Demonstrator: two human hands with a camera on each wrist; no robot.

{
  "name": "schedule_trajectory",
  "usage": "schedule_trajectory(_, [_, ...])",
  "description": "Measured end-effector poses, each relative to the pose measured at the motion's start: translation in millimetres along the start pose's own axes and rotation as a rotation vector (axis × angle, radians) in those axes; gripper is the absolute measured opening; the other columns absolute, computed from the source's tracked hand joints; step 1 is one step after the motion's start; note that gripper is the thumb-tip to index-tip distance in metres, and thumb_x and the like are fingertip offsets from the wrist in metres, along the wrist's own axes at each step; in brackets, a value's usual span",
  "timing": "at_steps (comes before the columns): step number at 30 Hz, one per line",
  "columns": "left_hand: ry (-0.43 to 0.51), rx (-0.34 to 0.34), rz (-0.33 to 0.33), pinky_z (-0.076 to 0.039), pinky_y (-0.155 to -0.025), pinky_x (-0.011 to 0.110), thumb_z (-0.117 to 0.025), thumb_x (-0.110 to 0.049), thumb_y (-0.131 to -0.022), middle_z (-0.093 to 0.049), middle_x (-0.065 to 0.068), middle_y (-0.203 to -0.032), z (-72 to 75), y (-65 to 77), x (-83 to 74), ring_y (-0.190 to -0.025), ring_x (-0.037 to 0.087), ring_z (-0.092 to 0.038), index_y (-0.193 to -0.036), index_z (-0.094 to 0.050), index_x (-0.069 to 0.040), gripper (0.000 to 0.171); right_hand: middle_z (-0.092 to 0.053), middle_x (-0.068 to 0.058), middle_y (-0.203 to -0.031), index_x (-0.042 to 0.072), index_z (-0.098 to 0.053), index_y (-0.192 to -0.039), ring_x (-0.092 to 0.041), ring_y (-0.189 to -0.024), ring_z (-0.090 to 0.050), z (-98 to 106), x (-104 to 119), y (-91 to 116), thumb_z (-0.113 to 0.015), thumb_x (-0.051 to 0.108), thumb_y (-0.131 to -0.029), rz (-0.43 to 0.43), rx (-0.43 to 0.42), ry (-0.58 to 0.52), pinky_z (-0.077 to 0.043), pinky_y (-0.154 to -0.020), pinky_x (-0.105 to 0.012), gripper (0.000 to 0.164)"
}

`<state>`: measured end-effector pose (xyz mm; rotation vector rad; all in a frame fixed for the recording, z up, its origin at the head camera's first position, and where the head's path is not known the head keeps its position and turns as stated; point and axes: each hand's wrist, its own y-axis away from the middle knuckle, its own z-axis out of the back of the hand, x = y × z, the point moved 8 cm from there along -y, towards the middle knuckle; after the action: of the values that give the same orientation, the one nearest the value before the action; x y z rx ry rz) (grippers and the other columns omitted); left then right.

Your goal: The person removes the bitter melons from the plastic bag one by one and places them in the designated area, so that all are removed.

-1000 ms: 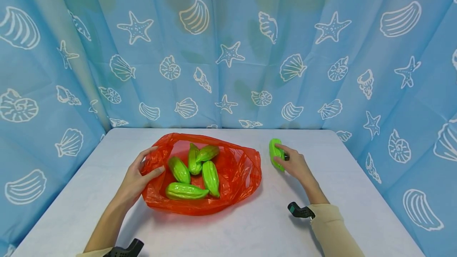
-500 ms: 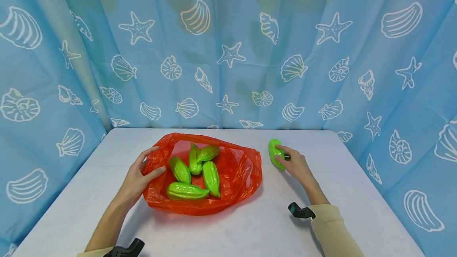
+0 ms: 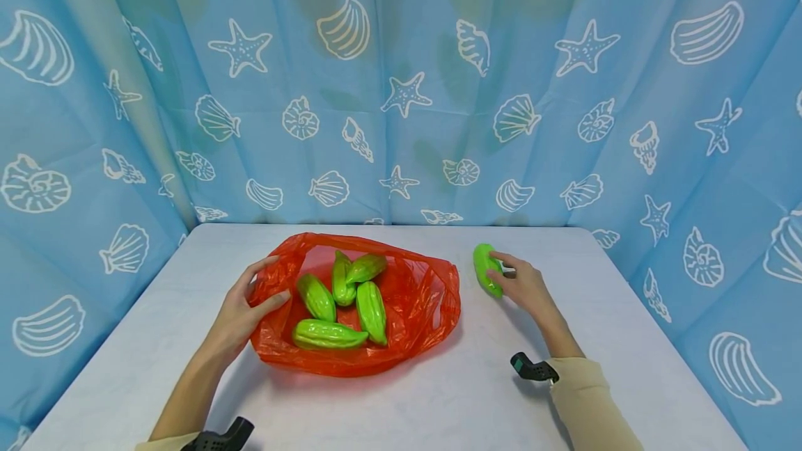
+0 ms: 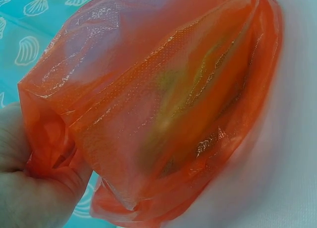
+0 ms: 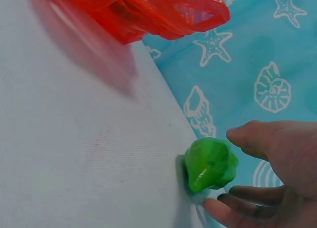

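My left hand [image 3: 240, 312] grips the left rim of a red plastic bag [image 3: 413, 339], thumb inside the opening; the left wrist view shows the thin film of the bag [image 4: 124, 119] bunched at that hand [image 4: 37, 193]. Several glossy green ribbed bitter melons [image 3: 330, 335] lie inside it. To the right of the bag, one more bitter melon [image 3: 486, 271] lies on the table. My right hand [image 3: 525, 287] is beside it, thumb and fingers spread. In the right wrist view a gap shows between the thumb and this melon [image 5: 210, 164]; fingertip contact is unclear.
A white cloth covers the table [image 3: 432, 402]. Behind it and at both sides hangs a blue curtain [image 3: 401, 138] with white shells and starfish. Black wrist cameras [image 3: 532, 369] are worn on both arms.
My right hand has shifted slightly right and its fingers have loosened from the loose bitter melon, which has barely moved. The left hand and bag stay in place.
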<state>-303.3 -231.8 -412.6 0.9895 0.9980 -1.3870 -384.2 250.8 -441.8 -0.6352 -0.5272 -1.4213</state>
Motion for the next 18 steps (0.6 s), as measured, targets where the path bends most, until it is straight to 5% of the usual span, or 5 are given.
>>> schedule_trajectory(7, [0.000, 0.002, -0.010, -0.060, -0.085, 0.033, -0.069, -0.028, -0.091, -0.041, 0.011, -0.152, 0.0, -0.5, 0.5, -0.130, 0.034, -0.049, -0.152, -0.027, -0.030, 0.074, -0.047, -0.032, -0.142, 0.012, -0.046, -0.146, -0.048, -0.123, -0.054, 11, 2, 2, -0.059, 0.029, -0.098, 0.014, -0.026, 0.013, -0.058, -0.086, -0.049, 0.053])
schedule_trajectory(18, [-0.003, -0.008, -0.048, -0.060, -0.082, 0.031, -0.068, -0.033, -0.092, -0.045, 0.012, -0.148, 1.7, 0.2, -3.1, -0.115, 0.014, -0.058, -0.145, -0.036, -0.025, 0.062, -0.047, -0.029, -0.144, 0.012, -0.048, -0.144, -0.048, -0.125, -0.053, 20, 17, 6, -0.059, 0.029, -0.098, 0.032, -0.042, 0.064, -0.051, -0.095, -0.058, 0.050])
